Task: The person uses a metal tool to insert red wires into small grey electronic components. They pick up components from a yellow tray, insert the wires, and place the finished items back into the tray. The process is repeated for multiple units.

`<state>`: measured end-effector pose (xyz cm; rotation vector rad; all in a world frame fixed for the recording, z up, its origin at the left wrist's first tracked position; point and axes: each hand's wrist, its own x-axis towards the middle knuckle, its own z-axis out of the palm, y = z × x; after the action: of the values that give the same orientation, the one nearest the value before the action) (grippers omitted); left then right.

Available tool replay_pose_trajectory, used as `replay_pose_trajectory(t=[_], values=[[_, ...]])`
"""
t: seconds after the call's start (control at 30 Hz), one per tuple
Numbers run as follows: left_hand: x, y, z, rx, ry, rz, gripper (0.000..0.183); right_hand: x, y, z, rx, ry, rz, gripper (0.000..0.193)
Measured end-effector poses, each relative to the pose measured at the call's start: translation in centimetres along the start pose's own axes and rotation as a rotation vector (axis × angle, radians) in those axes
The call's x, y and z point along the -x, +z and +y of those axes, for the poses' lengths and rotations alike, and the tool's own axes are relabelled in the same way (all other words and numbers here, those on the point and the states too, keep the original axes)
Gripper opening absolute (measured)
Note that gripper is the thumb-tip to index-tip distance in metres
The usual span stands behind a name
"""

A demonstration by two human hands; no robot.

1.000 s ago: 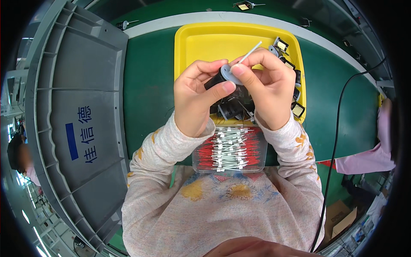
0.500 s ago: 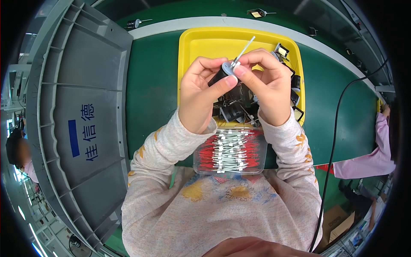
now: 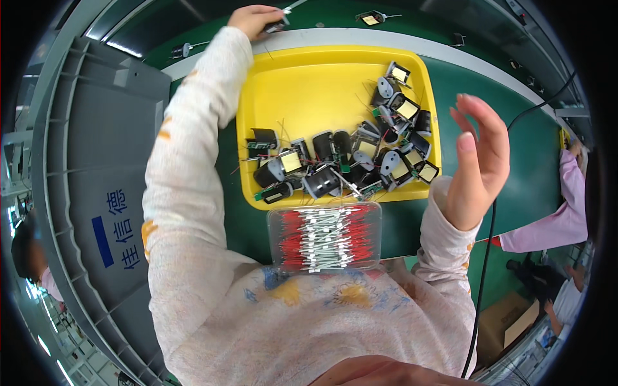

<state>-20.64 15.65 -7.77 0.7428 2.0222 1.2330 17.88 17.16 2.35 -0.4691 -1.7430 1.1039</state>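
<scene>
My left hand (image 3: 253,22) reaches far forward past the tray's back left corner, over the pale rail. Its fingers are closed on a black cylindrical part (image 3: 277,26) with a white stick pointing out of it; the hand partly hides the part. Above the green table, right of the tray, my right hand (image 3: 479,164) is raised with fingers apart and holds nothing. Between my arms lies a yellow tray (image 3: 296,83). Black cylinders with grey discs, green circuit boards and thin wires (image 3: 322,182) fill its front and right side.
A clear box (image 3: 325,238) of red-and-white sticks stands near my body. At left rises a grey crate (image 3: 96,161); at right hangs a black cable (image 3: 499,193). Beyond the rail (image 3: 335,37) lie similar cylinders (image 3: 370,18). A pink-sleeved arm (image 3: 547,225) is at far right.
My left hand has carried the black cylindrical part from above the tray to beyond its back left corner. My right hand has let go and moved right, fingers apart.
</scene>
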Motion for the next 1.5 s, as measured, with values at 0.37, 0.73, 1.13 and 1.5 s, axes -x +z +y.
replay_pose_trajectory(t=[0.37, 0.73, 1.13, 1.5], values=[[3.8, 7.2, 7.1, -0.977, 1.040, -0.134, 0.026, 1.3, -4.5, 1.9, 0.090, 0.125, 0.204, 0.026], [14.3, 8.2, 9.1, -0.595, 1.193, -0.394, 0.025, 3.0, -3.6, -0.4, -0.053, -0.003, 0.153, 0.025], [21.4, 4.1, 6.8, 0.379, 0.401, -0.366, 0.031, 7.9, 1.8, -0.7, 0.482, -0.425, -0.929, 0.011], [25.4, 5.4, 4.4, 0.592, 0.378, -0.115, 0.020, 7.5, 3.1, -0.3, 0.585, -0.598, -1.154, 0.015]])
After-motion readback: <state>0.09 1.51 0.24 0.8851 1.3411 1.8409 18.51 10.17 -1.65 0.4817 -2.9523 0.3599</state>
